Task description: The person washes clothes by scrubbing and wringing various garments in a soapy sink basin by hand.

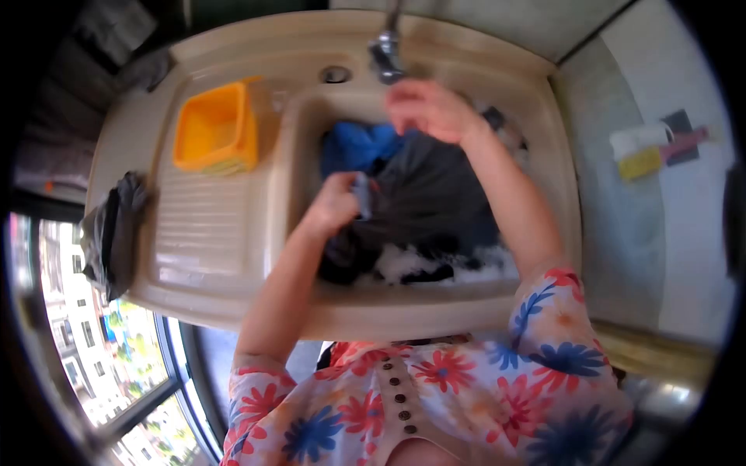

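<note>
My left hand (336, 205) is closed on a bunched garment, of which a light blue-grey fold (362, 196) shows beside the fingers. Under it, a large dark grey garment (435, 186) fills much of the sink basin. My right hand (427, 109) hovers above the back of the basin, just below the metal tap (385, 60). It is slightly blurred, its fingers loosely curved and apart from the thumb, with nothing visible in them. A blue cloth (361, 145) lies at the basin's back left. White foam (400, 262) covers dark cloth along the front.
On the ribbed drainboard (198, 233) left of the basin stands a yellow plastic basket (214, 128). Dark cloth (116, 233) hangs over the sink's left edge. Brushes (660, 151) lie on the right-hand ledge. A window (109, 334) is at the lower left.
</note>
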Demonstrator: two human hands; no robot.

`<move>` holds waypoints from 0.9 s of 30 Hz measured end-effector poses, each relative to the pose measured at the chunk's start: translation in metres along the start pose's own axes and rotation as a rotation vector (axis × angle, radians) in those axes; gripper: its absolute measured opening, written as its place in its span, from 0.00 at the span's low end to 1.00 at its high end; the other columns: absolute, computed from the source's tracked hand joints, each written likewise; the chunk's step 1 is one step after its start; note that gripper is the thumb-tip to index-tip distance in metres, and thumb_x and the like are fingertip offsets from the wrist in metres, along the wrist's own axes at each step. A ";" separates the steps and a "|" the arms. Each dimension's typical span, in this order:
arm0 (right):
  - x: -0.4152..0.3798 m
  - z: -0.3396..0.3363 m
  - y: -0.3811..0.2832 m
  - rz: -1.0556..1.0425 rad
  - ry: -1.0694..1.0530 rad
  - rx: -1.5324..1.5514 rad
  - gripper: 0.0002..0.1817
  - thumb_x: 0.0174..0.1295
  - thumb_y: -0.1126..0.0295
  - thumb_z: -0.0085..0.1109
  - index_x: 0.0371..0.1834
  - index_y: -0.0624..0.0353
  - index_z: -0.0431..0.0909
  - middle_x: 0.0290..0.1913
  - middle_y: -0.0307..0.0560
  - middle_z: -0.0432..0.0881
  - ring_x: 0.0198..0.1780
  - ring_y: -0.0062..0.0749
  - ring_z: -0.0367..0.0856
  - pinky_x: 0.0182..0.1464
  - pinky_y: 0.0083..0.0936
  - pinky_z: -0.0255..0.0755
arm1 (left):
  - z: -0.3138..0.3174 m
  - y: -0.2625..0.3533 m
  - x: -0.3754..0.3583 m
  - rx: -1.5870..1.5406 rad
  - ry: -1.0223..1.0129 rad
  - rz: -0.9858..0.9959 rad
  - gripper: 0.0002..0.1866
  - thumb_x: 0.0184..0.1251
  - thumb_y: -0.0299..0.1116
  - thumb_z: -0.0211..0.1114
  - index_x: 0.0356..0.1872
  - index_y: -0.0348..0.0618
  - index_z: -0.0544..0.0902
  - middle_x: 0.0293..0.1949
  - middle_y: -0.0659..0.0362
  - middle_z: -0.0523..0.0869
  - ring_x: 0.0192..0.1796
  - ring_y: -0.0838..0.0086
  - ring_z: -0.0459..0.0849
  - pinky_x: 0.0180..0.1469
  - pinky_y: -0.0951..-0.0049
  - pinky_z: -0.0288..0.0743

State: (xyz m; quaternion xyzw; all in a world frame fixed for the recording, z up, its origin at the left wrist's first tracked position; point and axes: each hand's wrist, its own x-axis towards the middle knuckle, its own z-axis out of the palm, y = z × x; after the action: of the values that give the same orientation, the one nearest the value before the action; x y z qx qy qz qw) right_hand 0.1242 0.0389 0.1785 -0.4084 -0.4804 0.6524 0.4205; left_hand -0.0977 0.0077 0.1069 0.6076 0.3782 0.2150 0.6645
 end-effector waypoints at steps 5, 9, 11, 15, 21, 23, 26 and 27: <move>-0.079 0.012 0.150 -0.344 0.518 -0.987 0.08 0.51 0.75 0.52 0.36 0.61 0.75 0.32 0.50 0.77 0.36 0.42 0.78 0.41 0.28 0.71 | -0.010 0.028 -0.018 -0.468 0.100 -0.030 0.09 0.52 0.34 0.61 0.31 0.40 0.78 0.27 0.61 0.79 0.29 0.79 0.75 0.30 0.81 0.68; -0.108 -0.091 0.183 -0.152 0.700 -1.312 0.09 0.49 0.78 0.47 0.33 0.60 0.75 0.37 0.56 0.76 0.42 0.49 0.75 0.44 0.37 0.70 | -0.023 0.039 -0.059 -0.662 -0.054 0.100 0.20 0.59 0.50 0.55 0.33 0.40 0.71 0.30 0.59 0.75 0.35 0.76 0.76 0.37 0.77 0.71; -0.117 -0.151 0.181 0.075 0.983 -1.270 0.09 0.50 0.76 0.48 0.34 0.58 0.76 0.33 0.57 0.76 0.38 0.50 0.76 0.41 0.38 0.71 | -0.036 0.034 -0.070 -0.726 -0.094 0.094 0.15 0.61 0.44 0.55 0.31 0.40 0.70 0.29 0.57 0.76 0.35 0.72 0.76 0.39 0.74 0.73; -0.075 -0.055 0.151 -0.178 0.828 -0.968 0.07 0.54 0.72 0.47 0.32 0.56 0.76 0.27 0.50 0.77 0.31 0.43 0.76 0.36 0.33 0.71 | -0.049 0.018 -0.069 -0.621 0.016 -0.021 0.18 0.54 0.44 0.63 0.30 0.42 0.69 0.30 0.56 0.75 0.38 0.70 0.75 0.43 0.71 0.72; -0.086 -0.088 0.172 -0.210 0.543 -1.361 0.08 0.51 0.71 0.49 0.32 0.54 0.77 0.36 0.48 0.79 0.42 0.41 0.77 0.44 0.33 0.70 | -0.054 0.045 -0.101 -0.510 0.168 0.125 0.19 0.47 0.41 0.69 0.29 0.40 0.69 0.29 0.57 0.74 0.34 0.72 0.75 0.41 0.74 0.71; -0.105 -0.138 0.164 0.087 0.728 -1.392 0.09 0.49 0.71 0.52 0.34 0.55 0.77 0.37 0.49 0.79 0.42 0.42 0.77 0.45 0.34 0.71 | -0.057 0.049 -0.103 -0.595 0.084 0.181 0.19 0.48 0.41 0.68 0.28 0.40 0.69 0.26 0.59 0.72 0.32 0.74 0.73 0.38 0.77 0.69; -0.096 -0.051 0.114 -0.158 0.480 -1.013 0.19 0.43 0.64 0.63 0.41 0.57 0.77 0.39 0.50 0.79 0.44 0.42 0.77 0.46 0.35 0.70 | -0.047 0.059 -0.094 -0.475 0.012 0.273 0.19 0.49 0.43 0.67 0.28 0.40 0.69 0.25 0.60 0.71 0.31 0.74 0.72 0.36 0.78 0.67; -0.089 -0.013 0.106 -0.398 0.321 -0.886 0.21 0.43 0.60 0.64 0.41 0.55 0.76 0.38 0.52 0.79 0.42 0.41 0.78 0.44 0.33 0.71 | -0.043 0.061 -0.090 -0.471 -0.012 0.284 0.19 0.49 0.43 0.67 0.28 0.41 0.69 0.25 0.59 0.71 0.31 0.74 0.72 0.36 0.78 0.66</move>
State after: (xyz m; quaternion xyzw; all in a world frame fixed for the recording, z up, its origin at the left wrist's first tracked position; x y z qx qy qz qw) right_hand 0.1473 -0.0606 0.0842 -0.5432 -0.7086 0.2224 0.3916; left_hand -0.1759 -0.0208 0.1889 0.4846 0.2250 0.3844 0.7529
